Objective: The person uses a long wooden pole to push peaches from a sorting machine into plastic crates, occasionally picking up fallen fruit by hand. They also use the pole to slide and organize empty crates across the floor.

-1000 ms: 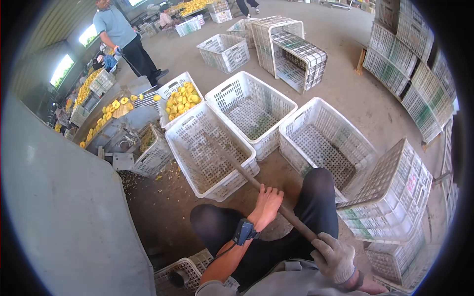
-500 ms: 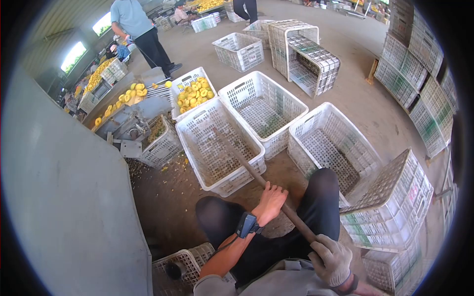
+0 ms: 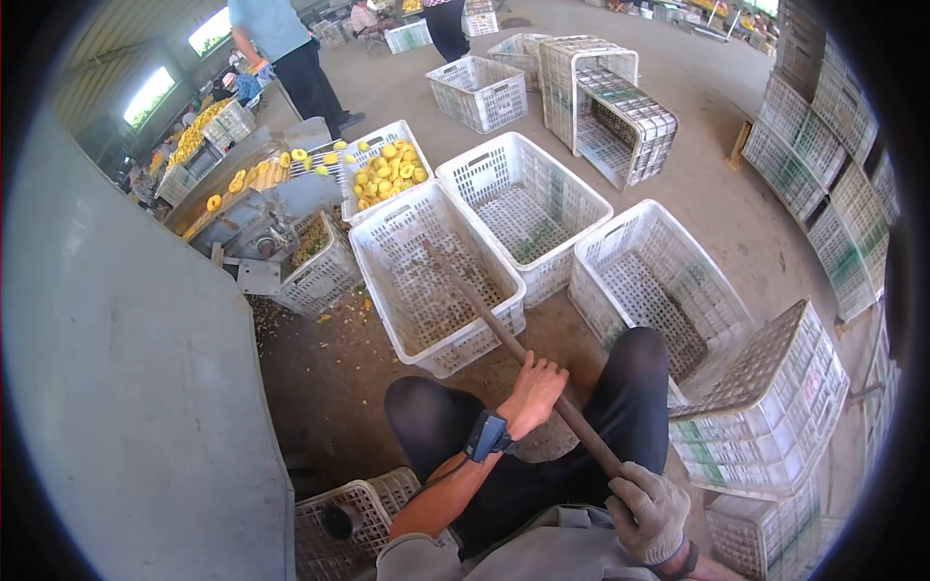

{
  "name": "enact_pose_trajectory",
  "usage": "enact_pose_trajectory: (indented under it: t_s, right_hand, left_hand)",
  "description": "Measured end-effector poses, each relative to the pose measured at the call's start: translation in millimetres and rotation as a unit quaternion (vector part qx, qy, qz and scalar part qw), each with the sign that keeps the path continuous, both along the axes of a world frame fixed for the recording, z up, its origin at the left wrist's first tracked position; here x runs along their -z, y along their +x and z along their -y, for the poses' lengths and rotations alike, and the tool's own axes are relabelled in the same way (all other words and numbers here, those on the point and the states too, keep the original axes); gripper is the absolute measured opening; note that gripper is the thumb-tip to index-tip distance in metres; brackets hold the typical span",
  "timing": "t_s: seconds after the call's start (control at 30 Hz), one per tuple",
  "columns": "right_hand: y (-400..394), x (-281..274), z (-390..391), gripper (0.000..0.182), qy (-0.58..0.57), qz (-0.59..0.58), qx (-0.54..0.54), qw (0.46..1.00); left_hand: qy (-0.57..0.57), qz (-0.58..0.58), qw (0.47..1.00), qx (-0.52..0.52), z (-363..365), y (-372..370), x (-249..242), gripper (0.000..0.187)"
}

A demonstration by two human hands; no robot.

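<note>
Here, left hand (image 3: 535,392), gloved right hand (image 3: 651,511), each grip closed around one pole (image 3: 588,434), one crate (image 3: 450,356) under its far end

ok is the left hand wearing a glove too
No, the left hand on the pole is bare, and only the right hand is gloved.

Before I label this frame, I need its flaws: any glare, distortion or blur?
Head view: windows glare nearly white; fisheye bends the stacked crates, corners go black; distant people look soft; the pole and gloved right hand read fairly clearly.
</note>
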State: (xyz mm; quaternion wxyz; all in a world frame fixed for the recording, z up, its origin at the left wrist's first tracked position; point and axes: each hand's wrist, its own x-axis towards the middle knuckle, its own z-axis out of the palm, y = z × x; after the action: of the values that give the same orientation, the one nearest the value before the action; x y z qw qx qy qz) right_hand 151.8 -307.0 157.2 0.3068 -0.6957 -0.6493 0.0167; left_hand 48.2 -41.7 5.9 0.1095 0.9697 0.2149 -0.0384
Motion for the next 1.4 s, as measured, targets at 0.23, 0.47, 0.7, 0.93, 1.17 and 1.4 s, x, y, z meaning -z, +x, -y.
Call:
enact_pose_trajectory:
  t_s: [0.23,0.47,0.7,0.93,1.17,1.4]
  right_hand:
    - [3.9,3.2,1.8,0.039,0.009,0.009,-0.002,1.0]
    - [9.3,4.3,2.8,0.036,0.013,0.004,-0.013,1.0]
    - [10.3,-0.5,3.7,0.033,-0.011,0.015,-0.003,1.0]
    - [10.2,1.3,2.8,0.036,0.006,0.01,-0.005,1.0]
    - [7.2,0.6,2.1,0.039,0.009,0.009,-0.012,1.0]
    - [4.1,4.1,0.3,0.04,0.029,0.003,-0.011,0.999]
  left_hand:
    - [-0.002,-0.029,1.0,0.004,-0.3,2.9,-7.5,0.052]
    - [0.016,0.031,0.999,0.01,0.5,-2.8,-2.1,0.04]
    - [0.017,0.021,0.999,0.021,0.1,-3.0,-11.1,0.042]
    - [0.019,0.024,0.999,0.02,0.8,-3.8,-13.5,0.041]
    - [0.004,0.0,1.0,0.013,-0.6,-3.4,-9.4,0.049]
    - [0.013,0.014,1.0,0.007,-0.5,-3.9,-0.2,0.052]
